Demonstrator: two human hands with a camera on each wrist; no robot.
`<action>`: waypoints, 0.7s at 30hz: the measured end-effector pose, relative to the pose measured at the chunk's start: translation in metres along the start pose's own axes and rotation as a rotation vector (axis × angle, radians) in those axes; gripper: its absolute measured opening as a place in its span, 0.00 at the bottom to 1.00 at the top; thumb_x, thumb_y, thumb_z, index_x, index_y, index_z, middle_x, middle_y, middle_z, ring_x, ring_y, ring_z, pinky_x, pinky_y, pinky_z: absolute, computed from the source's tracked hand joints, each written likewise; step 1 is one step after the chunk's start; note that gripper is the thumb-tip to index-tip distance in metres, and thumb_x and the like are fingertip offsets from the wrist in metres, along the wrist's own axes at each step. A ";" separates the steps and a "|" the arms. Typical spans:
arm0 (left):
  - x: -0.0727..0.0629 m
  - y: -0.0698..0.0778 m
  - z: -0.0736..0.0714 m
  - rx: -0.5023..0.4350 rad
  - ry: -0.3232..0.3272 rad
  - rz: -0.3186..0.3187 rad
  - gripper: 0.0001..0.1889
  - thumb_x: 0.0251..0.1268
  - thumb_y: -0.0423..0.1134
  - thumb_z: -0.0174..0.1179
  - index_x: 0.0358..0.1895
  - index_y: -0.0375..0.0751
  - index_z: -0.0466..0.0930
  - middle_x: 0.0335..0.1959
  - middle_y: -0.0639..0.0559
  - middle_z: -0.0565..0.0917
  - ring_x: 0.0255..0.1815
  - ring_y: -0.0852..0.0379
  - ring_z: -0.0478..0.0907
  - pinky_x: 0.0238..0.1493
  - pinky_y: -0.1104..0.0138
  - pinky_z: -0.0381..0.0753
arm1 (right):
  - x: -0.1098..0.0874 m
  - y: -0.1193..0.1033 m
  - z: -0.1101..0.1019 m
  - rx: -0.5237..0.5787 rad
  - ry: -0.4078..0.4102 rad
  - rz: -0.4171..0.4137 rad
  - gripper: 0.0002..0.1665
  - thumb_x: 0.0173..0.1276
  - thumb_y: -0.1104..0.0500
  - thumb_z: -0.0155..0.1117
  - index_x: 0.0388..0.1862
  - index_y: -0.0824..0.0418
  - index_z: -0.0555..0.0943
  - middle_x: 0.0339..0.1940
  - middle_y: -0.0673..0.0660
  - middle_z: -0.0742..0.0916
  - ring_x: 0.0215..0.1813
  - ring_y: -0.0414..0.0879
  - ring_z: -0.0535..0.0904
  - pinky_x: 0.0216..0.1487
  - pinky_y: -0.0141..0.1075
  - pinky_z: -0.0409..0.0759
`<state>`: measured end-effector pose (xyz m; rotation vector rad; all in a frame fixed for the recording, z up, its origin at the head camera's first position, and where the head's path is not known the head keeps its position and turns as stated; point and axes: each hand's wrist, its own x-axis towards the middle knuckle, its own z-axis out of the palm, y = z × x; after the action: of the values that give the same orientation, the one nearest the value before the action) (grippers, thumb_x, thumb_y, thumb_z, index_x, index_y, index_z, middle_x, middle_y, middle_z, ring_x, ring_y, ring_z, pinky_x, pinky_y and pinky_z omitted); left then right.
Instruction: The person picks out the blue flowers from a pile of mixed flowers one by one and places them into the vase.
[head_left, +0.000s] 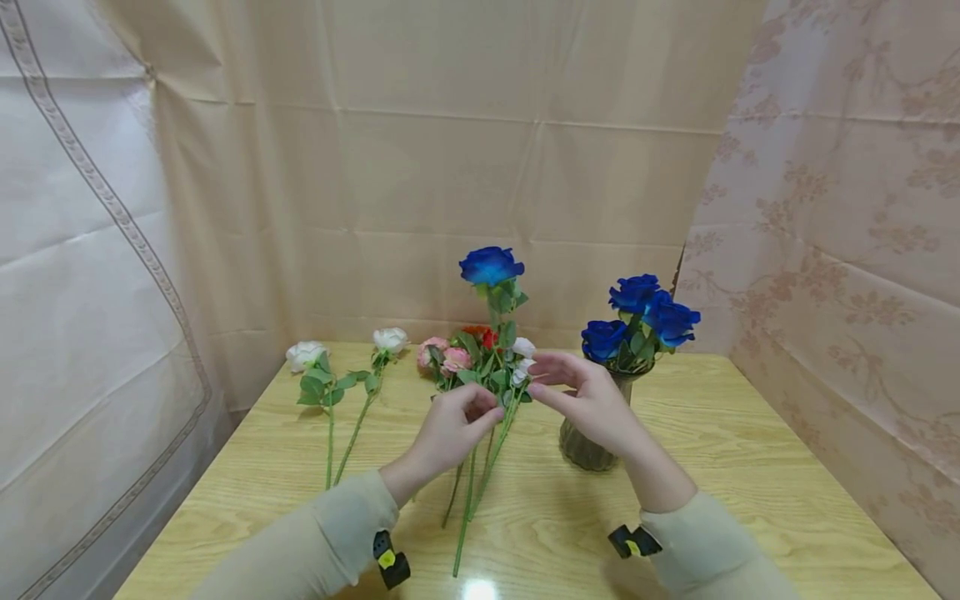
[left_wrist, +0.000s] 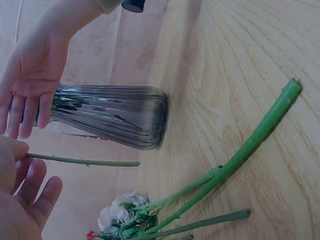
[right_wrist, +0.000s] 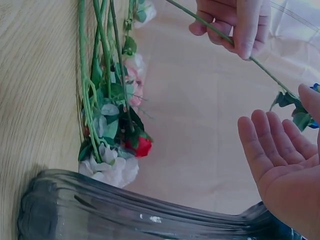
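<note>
My left hand (head_left: pixel 450 427) pinches the green stem (right_wrist: pixel 270 74) of a blue rose (head_left: pixel 491 267), which stands upright above the table in the head view. The stem's lower end (left_wrist: pixel 112 163) hangs free below the fingers in the left wrist view. My right hand (head_left: pixel 592 402) is beside the rose's stem with its fingers extended, palm turned toward it, holding nothing. Behind the right hand is a ribbed, grey see-through vase (head_left: pixel 588 448). Several blue roses (head_left: pixel 636 315) fill the vase's mouth.
A pile of flowers lies mid-table: pink blooms (head_left: pixel 456 360), a red rose (right_wrist: pixel 140 146) and white blooms (right_wrist: pixel 112 170), their stems (head_left: pixel 468 517) pointing toward me. Two white roses (head_left: pixel 306 356) lie apart at the left. Cloth curtains (head_left: pixel 450 167) surround the wooden table (head_left: pixel 720 467).
</note>
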<state>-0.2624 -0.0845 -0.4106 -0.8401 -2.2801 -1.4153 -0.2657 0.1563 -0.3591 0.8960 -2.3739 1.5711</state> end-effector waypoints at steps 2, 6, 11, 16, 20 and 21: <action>0.000 0.001 0.001 -0.002 -0.001 0.009 0.02 0.70 0.34 0.67 0.40 0.39 0.84 0.32 0.57 0.85 0.29 0.63 0.80 0.32 0.66 0.82 | 0.002 0.001 0.002 0.001 0.009 0.001 0.24 0.72 0.56 0.69 0.65 0.56 0.79 0.55 0.54 0.87 0.55 0.50 0.84 0.50 0.42 0.84; 0.001 0.003 0.004 -0.005 0.001 0.020 0.02 0.69 0.33 0.67 0.40 0.40 0.84 0.32 0.57 0.85 0.28 0.62 0.80 0.31 0.66 0.82 | 0.006 0.003 0.006 0.014 0.024 0.000 0.22 0.73 0.57 0.69 0.64 0.57 0.80 0.54 0.57 0.87 0.55 0.50 0.84 0.51 0.43 0.83; 0.001 0.005 0.009 -0.004 -0.003 0.017 0.02 0.68 0.34 0.68 0.38 0.42 0.83 0.30 0.58 0.84 0.27 0.63 0.79 0.30 0.66 0.81 | 0.010 0.004 0.011 0.031 0.036 0.011 0.22 0.72 0.54 0.70 0.63 0.56 0.81 0.52 0.58 0.88 0.53 0.49 0.84 0.49 0.42 0.84; 0.001 0.008 0.012 0.009 -0.014 0.006 0.02 0.69 0.35 0.68 0.39 0.42 0.84 0.30 0.58 0.84 0.28 0.64 0.79 0.31 0.66 0.81 | 0.012 0.005 0.016 0.065 0.043 0.015 0.21 0.72 0.55 0.70 0.61 0.61 0.81 0.48 0.57 0.88 0.50 0.51 0.85 0.46 0.45 0.86; 0.001 0.008 0.015 0.018 -0.013 0.020 0.03 0.68 0.35 0.68 0.39 0.42 0.84 0.30 0.58 0.84 0.28 0.64 0.79 0.31 0.67 0.81 | 0.013 0.006 0.019 0.089 0.060 0.010 0.18 0.73 0.57 0.69 0.57 0.64 0.82 0.45 0.57 0.88 0.47 0.52 0.85 0.47 0.56 0.84; 0.001 0.007 0.016 0.023 -0.013 0.023 0.03 0.68 0.35 0.68 0.39 0.41 0.84 0.30 0.58 0.84 0.27 0.64 0.79 0.31 0.67 0.81 | 0.013 0.006 0.019 0.092 0.065 0.008 0.18 0.73 0.57 0.69 0.56 0.65 0.83 0.44 0.57 0.88 0.46 0.52 0.85 0.47 0.57 0.84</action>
<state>-0.2580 -0.0672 -0.4122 -0.8683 -2.2838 -1.3753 -0.2758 0.1357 -0.3663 0.8406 -2.2809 1.6979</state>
